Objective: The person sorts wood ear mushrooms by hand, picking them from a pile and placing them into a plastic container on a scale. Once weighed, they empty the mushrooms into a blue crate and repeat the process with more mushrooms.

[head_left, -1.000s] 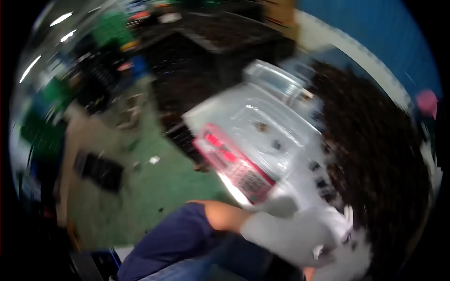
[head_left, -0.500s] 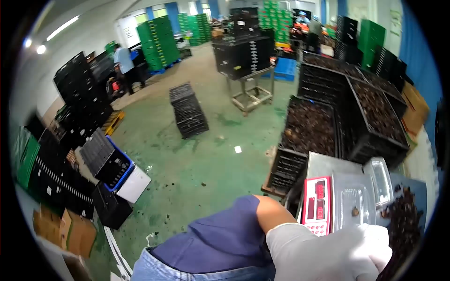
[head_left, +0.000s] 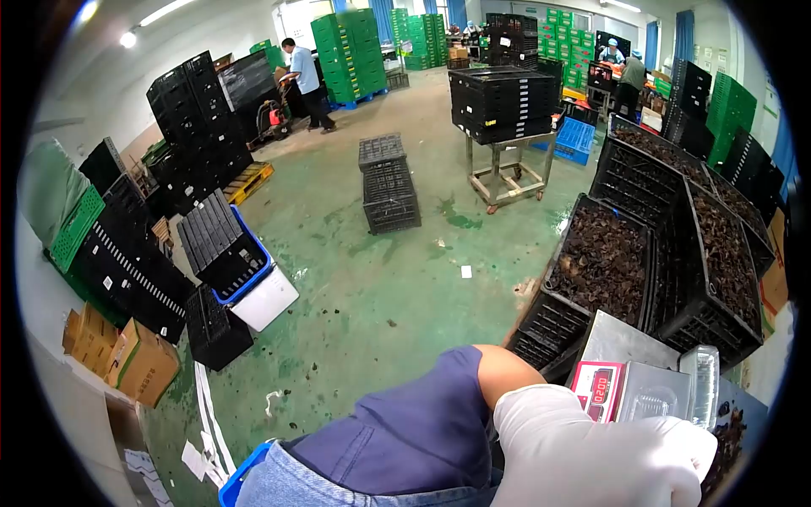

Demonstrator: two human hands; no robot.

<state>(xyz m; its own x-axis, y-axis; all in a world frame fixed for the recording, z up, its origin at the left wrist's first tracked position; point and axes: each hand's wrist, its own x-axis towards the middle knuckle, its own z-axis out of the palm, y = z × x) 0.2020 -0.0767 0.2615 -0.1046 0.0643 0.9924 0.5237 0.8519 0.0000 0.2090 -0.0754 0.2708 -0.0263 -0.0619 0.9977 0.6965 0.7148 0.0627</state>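
- Shifted lower and farther right in view since the earlier frame: scale and black crates alike, with more of the floor [head_left: 422, 296] now showing.
- Gloved left hand [head_left: 659, 452] at the lower right, close beside or over the near part of the clear tray [head_left: 650, 404]; cannot tell from here whether spread, pressed together or pinching something. Cannot make out the right hand separately.
- Just past the glove, the clear tray on the scale [head_left: 598, 389], with red digits lit; beside the tray, clear containers [head_left: 703, 384].
- To the right, loose dark pieces [head_left: 728, 448] on the surface [head_left: 754, 406].
- Farther out, black crates [head_left: 541, 334] holding more dark pieces.
- For a true reading, best to lift glove and cuff off tray and scale, let the digits settle, and turn back before handling small pieces.
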